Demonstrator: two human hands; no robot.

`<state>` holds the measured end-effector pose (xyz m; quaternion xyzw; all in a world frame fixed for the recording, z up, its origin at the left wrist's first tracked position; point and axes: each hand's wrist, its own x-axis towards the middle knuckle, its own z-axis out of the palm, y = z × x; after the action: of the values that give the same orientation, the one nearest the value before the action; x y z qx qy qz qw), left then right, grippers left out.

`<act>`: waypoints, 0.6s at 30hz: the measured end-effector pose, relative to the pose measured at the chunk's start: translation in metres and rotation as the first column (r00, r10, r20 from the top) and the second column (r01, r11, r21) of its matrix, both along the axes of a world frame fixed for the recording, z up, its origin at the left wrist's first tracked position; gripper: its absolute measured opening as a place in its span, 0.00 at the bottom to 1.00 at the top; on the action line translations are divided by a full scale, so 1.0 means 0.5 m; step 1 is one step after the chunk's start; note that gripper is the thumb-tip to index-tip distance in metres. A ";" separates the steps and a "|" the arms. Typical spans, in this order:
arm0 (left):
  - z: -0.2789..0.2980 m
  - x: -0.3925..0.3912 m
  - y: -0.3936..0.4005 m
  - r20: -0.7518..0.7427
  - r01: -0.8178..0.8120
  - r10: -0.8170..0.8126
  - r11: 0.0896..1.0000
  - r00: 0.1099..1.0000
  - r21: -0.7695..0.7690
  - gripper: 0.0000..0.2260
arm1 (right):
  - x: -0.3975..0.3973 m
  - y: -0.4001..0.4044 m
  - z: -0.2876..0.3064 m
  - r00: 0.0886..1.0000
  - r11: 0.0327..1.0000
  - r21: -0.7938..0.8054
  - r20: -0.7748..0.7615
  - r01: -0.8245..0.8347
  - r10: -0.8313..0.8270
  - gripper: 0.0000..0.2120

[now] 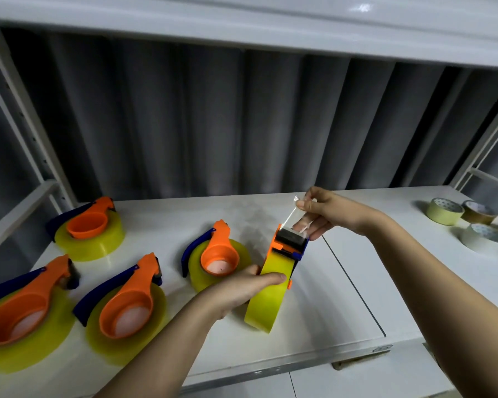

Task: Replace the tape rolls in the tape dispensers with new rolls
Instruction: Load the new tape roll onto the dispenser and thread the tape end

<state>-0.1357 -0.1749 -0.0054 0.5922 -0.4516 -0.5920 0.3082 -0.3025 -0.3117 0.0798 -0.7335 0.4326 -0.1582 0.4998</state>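
1. The left hand (242, 288) grips a big yellow tape roll (266, 294) in an orange and blue plastic dispenser (289, 244), held above the white table (357, 282).
2. The right hand (325, 211) pinches the clear tape end (295, 215) – pulled up from the dispenser.
3. 4 more loaded orange dispensers (121, 300) lie to the left; small tape rolls (444, 211) sit far right.

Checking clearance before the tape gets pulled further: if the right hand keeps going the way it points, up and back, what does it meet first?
Probably nothing near: beyond the right hand, pinching the tape end, only the grey curtain shows, though depth is unclear.

No legible text, labels or numbers anywhere.
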 end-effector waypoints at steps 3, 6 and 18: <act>0.027 0.019 -0.015 0.417 0.039 -0.024 0.999 0.909 -0.028 0.21 | 0.007 -0.007 0.001 0.999 0.999 0.027 0.021 -0.034 0.034 0.10; 0.050 0.025 -0.043 0.579 -0.054 0.259 0.936 0.773 -0.347 0.19 | 0.016 -0.012 0.001 0.998 0.998 0.033 0.031 -0.061 0.060 0.10; 0.086 0.002 -0.183 0.101 -0.096 0.151 0.905 0.983 -0.413 0.06 | 0.018 -0.027 0.000 0.993 0.994 0.022 0.036 -0.109 0.108 0.10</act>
<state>-0.1345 -0.2662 0.0375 0.5801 -0.5455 -0.4242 0.4313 -0.2933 -0.3253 0.0797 -0.7471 0.3850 -0.1386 0.5238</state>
